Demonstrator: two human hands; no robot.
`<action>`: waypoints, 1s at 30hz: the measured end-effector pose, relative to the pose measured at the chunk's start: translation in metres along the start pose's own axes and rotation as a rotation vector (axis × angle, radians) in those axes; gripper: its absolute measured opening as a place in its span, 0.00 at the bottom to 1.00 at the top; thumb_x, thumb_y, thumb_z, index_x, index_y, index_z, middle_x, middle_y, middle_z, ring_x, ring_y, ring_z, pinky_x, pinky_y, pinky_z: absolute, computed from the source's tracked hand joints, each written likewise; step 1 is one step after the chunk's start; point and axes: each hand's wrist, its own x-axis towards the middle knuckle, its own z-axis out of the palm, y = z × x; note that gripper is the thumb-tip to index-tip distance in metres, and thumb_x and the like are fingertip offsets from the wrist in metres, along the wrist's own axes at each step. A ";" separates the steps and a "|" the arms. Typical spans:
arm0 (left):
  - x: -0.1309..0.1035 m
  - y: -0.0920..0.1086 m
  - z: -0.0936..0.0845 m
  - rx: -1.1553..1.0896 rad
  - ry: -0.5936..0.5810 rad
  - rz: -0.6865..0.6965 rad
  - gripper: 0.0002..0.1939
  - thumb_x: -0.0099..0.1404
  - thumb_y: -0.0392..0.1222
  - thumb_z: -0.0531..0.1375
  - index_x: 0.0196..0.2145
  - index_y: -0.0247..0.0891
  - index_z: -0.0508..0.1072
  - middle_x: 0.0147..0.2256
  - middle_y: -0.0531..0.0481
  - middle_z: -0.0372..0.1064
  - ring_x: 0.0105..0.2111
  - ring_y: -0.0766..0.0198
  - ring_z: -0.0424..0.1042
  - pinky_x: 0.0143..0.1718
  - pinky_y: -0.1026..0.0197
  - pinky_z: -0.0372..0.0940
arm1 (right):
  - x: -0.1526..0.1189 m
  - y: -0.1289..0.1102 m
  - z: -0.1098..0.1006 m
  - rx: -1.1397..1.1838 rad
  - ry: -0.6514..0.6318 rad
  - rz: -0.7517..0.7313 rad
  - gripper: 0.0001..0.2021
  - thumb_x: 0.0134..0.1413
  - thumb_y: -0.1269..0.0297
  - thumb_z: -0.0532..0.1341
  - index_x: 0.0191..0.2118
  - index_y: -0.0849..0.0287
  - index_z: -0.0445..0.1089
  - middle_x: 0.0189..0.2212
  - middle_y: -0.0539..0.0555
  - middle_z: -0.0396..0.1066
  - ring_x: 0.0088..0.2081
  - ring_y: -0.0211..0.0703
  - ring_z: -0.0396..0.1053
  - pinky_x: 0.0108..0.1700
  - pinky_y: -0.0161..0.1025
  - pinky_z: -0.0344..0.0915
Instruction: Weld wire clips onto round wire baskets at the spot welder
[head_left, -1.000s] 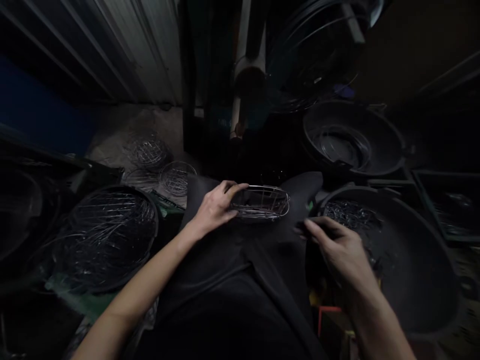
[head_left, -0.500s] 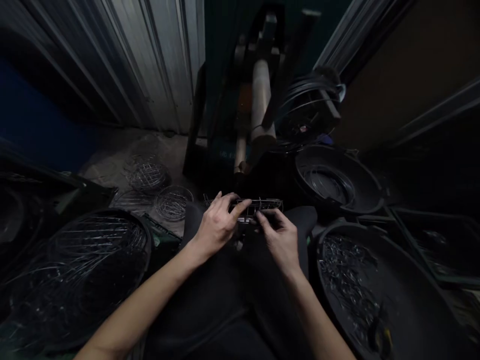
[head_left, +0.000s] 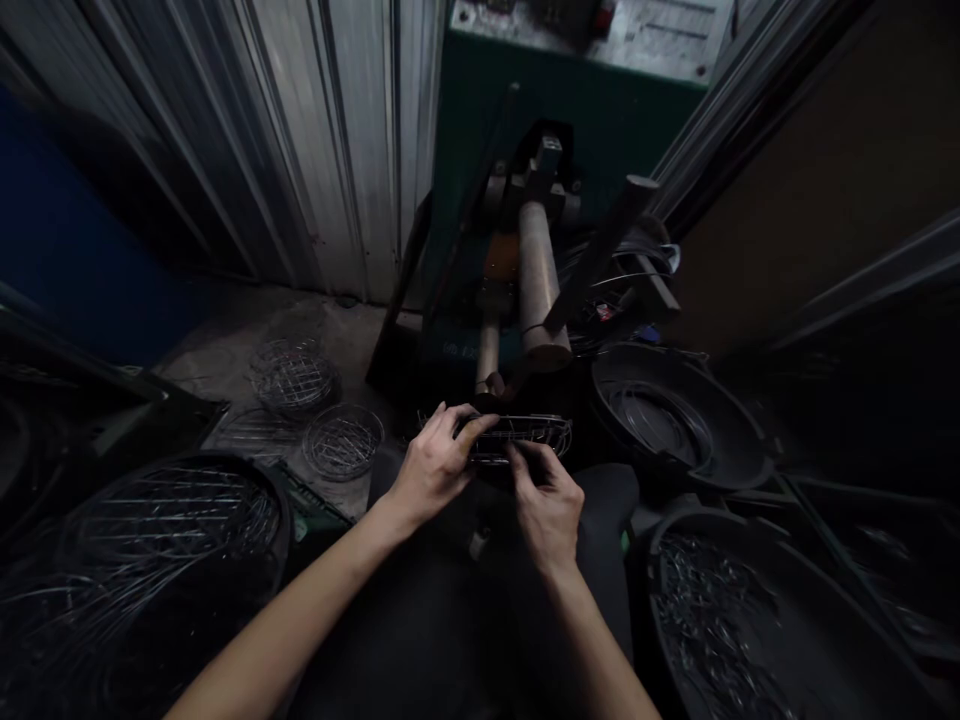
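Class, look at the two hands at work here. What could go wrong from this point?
1. The left hand and right hand are bare on the wire frame, so a wire might scratch or prick a finger.
2. The frame appears close to the machine's lower metal rod; it could knock against it.
3. The light is dim, so a poor grip may be missed.

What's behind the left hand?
A wire frame. Its wires show to the right of the left hand; the part directly behind it is covered.
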 end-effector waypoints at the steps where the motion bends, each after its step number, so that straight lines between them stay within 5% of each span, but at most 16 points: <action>1: 0.001 0.000 0.000 -0.001 0.003 0.004 0.31 0.55 0.28 0.59 0.56 0.41 0.58 0.49 0.43 0.61 0.53 0.56 0.64 0.57 0.45 0.59 | 0.001 0.000 0.001 -0.012 0.013 0.005 0.15 0.54 0.51 0.59 0.34 0.58 0.72 0.29 0.51 0.74 0.30 0.40 0.69 0.33 0.34 0.63; 30: 0.011 -0.021 0.016 0.007 0.052 0.002 0.29 0.56 0.31 0.62 0.54 0.39 0.60 0.47 0.43 0.62 0.48 0.56 0.67 0.55 0.47 0.61 | 0.019 0.022 0.022 0.073 0.026 -0.097 0.14 0.55 0.53 0.59 0.35 0.60 0.71 0.30 0.51 0.72 0.31 0.39 0.68 0.36 0.34 0.63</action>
